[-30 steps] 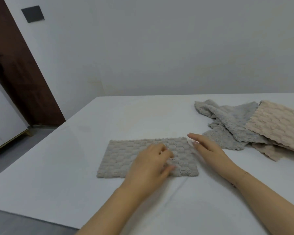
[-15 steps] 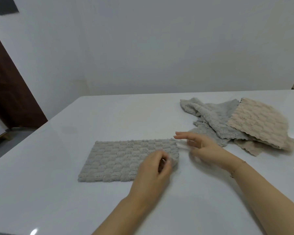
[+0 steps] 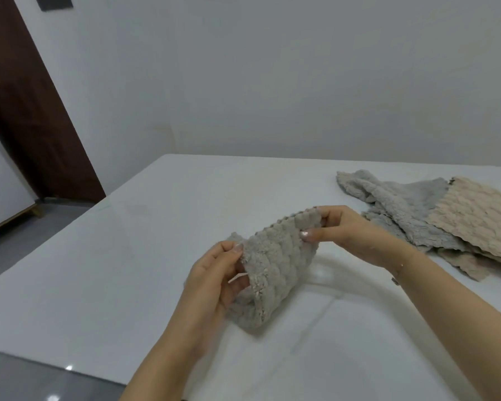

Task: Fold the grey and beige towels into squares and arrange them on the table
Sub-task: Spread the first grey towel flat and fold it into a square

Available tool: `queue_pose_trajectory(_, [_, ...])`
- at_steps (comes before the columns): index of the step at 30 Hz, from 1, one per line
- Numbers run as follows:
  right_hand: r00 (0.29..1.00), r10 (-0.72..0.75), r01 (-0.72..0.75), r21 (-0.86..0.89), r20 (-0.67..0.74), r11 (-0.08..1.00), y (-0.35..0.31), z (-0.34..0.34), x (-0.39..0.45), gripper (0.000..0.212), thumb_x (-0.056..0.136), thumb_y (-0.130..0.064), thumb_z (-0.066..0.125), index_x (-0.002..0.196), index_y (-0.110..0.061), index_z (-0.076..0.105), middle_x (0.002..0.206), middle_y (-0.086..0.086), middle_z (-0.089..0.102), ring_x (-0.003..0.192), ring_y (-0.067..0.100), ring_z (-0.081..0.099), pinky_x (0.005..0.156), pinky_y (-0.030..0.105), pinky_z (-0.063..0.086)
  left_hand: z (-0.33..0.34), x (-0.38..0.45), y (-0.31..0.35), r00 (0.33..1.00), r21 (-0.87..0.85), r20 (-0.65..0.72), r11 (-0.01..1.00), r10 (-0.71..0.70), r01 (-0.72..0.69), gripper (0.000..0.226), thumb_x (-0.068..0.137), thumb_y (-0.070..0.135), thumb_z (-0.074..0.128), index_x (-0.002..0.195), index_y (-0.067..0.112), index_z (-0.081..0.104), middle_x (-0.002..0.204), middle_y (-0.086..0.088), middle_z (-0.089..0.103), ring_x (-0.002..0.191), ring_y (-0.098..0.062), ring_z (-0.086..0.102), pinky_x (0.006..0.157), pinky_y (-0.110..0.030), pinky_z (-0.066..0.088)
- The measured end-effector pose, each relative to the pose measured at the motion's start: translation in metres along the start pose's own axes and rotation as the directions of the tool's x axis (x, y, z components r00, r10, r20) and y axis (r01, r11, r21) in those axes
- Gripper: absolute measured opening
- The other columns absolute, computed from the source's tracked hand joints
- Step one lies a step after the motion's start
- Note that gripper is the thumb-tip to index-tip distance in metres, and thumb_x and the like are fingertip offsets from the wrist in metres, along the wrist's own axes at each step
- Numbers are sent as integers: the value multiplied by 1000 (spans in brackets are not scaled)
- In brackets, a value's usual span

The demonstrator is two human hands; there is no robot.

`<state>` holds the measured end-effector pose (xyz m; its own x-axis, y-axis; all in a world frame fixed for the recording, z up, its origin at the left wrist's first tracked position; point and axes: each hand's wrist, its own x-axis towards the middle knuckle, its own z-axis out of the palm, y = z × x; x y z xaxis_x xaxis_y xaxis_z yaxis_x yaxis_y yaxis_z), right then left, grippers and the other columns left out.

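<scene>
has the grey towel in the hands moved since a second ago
Yes. The grey towel lay flat on the table as a long strip; now both hands pinch its right end, lifted and swung over leftward, away from the towel pile.

A plain white wall (image 3: 272, 76) is filling the upper frame. A dark brown door (image 3: 32, 117) is slanting down the upper left, with a dark plate (image 3: 54, 2) sitting on the wall at the top edge beside it. A white panel (image 3: 0, 186) with a wooden base is showing at the far left. Grey floor (image 3: 26, 241) is running along the left and lower left, catching small glints of light. The white table (image 3: 128, 256) is spreading across the lower frame, reflecting soft light near its centre.
</scene>
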<state>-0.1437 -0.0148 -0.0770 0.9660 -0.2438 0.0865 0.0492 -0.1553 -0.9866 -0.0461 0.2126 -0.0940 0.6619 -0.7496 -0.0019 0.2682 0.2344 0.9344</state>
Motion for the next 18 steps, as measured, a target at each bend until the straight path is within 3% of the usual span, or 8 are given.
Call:
queue_pose_trajectory(6, [973, 184, -168, -114, 141, 979, -1, 34, 66, 24, 83, -16, 69, 104, -6, 70, 109, 12, 70, 104, 23, 66, 94, 31, 50, -52, 2, 6, 986, 58, -159, 997, -47, 57, 13, 89, 8, 51, 101, 11, 56, 83, -12, 67, 74, -21, 63, 70, -31, 53])
queue_pose_trajectory(10, [952, 266, -240, -169, 152, 956, 11, 52, 85, 27, 82, -24, 71, 102, -6, 70, 105, 12, 72, 97, 25, 68, 87, 34, 54, -74, 6, 2, 970, 121, -240, 991, -32, 62, 12, 89, 12, 55, 99, 10, 60, 77, -6, 67, 69, -18, 63, 70, -34, 50])
queue_pose_trajectory(14, [938, 312, -274, -226, 150, 935, 20, 64, 92, 32, 84, -27, 70, 105, -3, 68, 106, 13, 71, 100, 29, 68, 89, 37, 53, -91, 10, -8, 934, 238, -345, 971, 92, -8, 10, 90, 7, 55, 97, 9, 62, 85, -11, 68, 74, -17, 63, 72, -31, 51])
queue_pose_trajectory(18, [940, 317, -286, -216, 124, 934, 23, 69, 95, 16, 84, -25, 70, 91, -10, 72, 95, 10, 73, 86, 22, 70, 76, 31, 55, -97, 11, -14, 864, 345, -444, 935, 238, -80, 12, 91, 2, 53, 93, 10, 62, 89, -5, 70, 81, -14, 67, 73, -21, 51])
